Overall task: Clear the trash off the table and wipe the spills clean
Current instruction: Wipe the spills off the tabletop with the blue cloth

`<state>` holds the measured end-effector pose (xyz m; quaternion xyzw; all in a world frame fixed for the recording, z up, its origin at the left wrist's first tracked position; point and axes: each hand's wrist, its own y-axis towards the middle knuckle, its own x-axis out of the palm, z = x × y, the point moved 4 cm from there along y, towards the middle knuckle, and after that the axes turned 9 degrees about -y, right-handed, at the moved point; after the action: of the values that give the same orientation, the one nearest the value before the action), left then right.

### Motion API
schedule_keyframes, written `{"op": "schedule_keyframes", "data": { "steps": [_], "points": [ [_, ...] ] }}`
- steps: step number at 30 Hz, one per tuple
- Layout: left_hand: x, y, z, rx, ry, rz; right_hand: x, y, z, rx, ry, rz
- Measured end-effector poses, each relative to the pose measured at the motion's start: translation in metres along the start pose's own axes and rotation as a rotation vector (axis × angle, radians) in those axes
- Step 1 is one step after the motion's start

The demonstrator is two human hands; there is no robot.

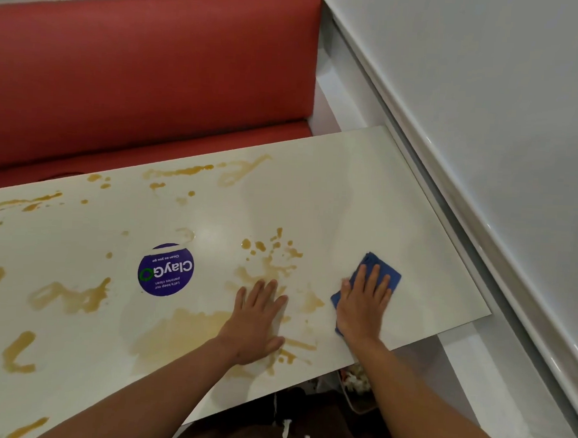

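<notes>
The left hand [259, 321] lies flat with fingers spread, right in the sticky brown spills [188, 330] at 6 o'clock. At 4 o'clock the right hand [363, 303] presses flat on the blue cloth [383, 269]. More spills sit at 10 o'clock on the table [349, 188]. The left hand could smear the mess around.

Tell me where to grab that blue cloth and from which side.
Pinch the blue cloth at its far edge, coming from above: it lies flat on the table, and the right hand presses down on its near part, so probably only the far edge is free.
</notes>
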<state>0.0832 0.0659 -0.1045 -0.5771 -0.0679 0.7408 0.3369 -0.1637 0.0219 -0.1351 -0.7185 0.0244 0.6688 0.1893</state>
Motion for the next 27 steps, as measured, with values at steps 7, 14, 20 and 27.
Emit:
{"op": "schedule_keyframes", "data": {
  "steps": [7, 14, 20, 27],
  "points": [
    [0.002, 0.001, -0.002, -0.003, -0.03, 0.013, 0.018, -0.095, -0.025, -0.179, -0.018, 0.057],
    [0.006, 0.002, -0.003, 0.008, -0.021, 0.021, -0.002, -0.007, -0.007, -0.223, -0.103, 0.012],
    [0.0, 0.002, -0.006, 0.006, -0.131, 0.055, 0.0, -0.007, -0.015, -0.236, -0.131, 0.0],
    [-0.023, 0.001, -0.043, -0.167, -0.233, 0.198, 0.012, -0.084, -0.031, -0.528, -0.111, -0.111]
  ]
}}
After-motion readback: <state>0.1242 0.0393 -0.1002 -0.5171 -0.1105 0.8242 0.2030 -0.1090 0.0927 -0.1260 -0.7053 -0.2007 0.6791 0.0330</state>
